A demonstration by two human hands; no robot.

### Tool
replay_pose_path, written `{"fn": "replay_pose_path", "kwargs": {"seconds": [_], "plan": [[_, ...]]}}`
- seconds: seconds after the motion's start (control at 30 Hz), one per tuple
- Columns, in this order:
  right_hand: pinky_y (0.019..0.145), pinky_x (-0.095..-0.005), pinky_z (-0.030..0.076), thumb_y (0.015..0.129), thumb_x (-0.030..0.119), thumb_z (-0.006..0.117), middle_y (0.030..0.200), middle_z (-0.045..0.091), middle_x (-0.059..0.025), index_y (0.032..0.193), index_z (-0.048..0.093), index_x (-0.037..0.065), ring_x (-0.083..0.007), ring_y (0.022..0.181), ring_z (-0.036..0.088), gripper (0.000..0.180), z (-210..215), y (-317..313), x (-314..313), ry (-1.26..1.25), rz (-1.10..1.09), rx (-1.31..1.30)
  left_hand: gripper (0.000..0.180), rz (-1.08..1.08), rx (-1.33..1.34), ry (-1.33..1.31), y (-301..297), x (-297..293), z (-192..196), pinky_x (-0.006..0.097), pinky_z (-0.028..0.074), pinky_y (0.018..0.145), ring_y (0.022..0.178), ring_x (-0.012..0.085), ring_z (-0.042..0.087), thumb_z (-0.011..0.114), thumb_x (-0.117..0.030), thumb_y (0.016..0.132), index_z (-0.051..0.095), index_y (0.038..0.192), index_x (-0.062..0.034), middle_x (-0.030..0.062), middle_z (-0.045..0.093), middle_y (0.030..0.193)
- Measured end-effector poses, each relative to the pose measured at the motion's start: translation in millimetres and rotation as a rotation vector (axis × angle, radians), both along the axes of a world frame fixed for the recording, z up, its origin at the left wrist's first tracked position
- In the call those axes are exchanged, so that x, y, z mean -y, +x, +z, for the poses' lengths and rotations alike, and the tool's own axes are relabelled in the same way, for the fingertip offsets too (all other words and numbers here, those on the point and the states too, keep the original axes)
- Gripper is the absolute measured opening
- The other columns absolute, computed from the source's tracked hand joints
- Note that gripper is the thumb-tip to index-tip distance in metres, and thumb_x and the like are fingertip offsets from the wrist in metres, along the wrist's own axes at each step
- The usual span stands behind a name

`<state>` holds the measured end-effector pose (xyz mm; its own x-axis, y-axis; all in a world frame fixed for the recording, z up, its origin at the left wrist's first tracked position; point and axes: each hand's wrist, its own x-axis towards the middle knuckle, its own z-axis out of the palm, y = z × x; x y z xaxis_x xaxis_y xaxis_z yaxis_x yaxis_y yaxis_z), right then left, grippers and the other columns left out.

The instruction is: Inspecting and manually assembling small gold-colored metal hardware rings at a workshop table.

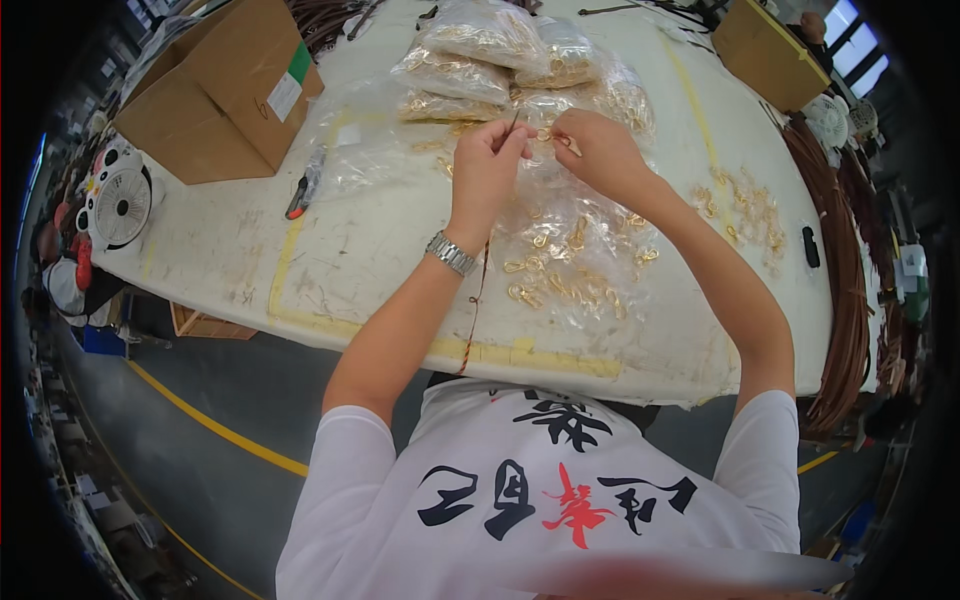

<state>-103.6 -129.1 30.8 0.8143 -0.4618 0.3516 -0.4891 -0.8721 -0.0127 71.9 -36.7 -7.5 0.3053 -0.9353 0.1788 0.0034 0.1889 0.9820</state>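
Left hand (488,160) pinches dark strip (514,121), long axis pointing away; right hand (598,150) pinches gold piece (544,134), axis unclear.

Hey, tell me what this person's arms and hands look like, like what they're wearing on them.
Both the left hand and the right hand are ungloved, and the forearms are bare. White short sleeves end near the elbows, with no print visible on them. A silver-coloured metal link band, like a watch strap, circles the left wrist; none shows on the right.
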Motion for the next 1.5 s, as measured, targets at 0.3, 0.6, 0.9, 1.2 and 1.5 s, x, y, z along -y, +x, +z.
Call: {"fn": "replay_pose_path", "kwargs": {"seconds": [0.3,0.6,0.9,1.2,1.5], "plan": [[0.077,-0.0327,0.059,0.106,0.027,0.063,0.092,0.071,-0.0036,0.110,0.071,0.002,-0.0129,0.079,0.068,0.027,-13,-44,-46,1.691,-0.036,0.710,0.022,-0.230,0.141,-0.089,-12,-3,15,0.021,0.042,0.062,0.071,0.0018,0.052,0.072,-0.018,0.100,0.075,0.113,-0.0014,-0.0027,0.070,0.093],[0.077,-0.0291,0.059,0.105,0.031,0.064,0.097,0.076,-0.0094,0.114,0.071,-0.002,-0.0130,0.081,0.071,0.035,-20,-74,-75,1.809,-0.099,0.795,0.017,-0.248,0.360,-0.004,-40,-24,20,0.024,0.043,0.060,0.067,0.0047,0.055,0.071,-0.015,0.099,0.072,0.095,0.0021,0.0008,0.068,0.078],[0.074,-0.0262,0.058,0.104,0.017,0.065,0.094,0.078,-0.0109,0.107,0.073,-0.003,-0.0126,0.080,0.072,0.022,-33,-93,-93,1.511,-0.007,0.883,0.021,-0.480,0.370,0.230,-49,-23,42,0.024,0.040,0.060,0.067,0.0044,0.050,0.069,-0.017,0.101,0.069,0.090,0.0012,-0.0008,0.062,0.074],[0.073,-0.0282,0.059,0.104,0.020,0.067,0.096,0.077,-0.0104,0.113,0.072,-0.002,-0.0139,0.078,0.072,0.025,-27,-94,-89,1.653,-0.049,0.904,0.023,-0.444,0.563,0.009,-45,-18,18,0.026,0.038,0.055,0.062,0.0039,0.048,0.068,-0.016,0.101,0.067,0.087,0.0018,-0.0010,0.060,0.069],[0.078,-0.0295,0.053,0.103,0.017,0.064,0.087,0.073,-0.0063,0.104,0.071,0.000,-0.0123,0.080,0.066,0.018,-32,-85,-98,1.471,-0.250,0.739,0.021,-0.456,0.328,-0.110,-40,-14,-4,0.035,0.054,0.067,0.071,0.0220,0.071,0.072,-0.020,0.095,0.070,0.094,0.0004,0.0131,0.071,0.078]]}}
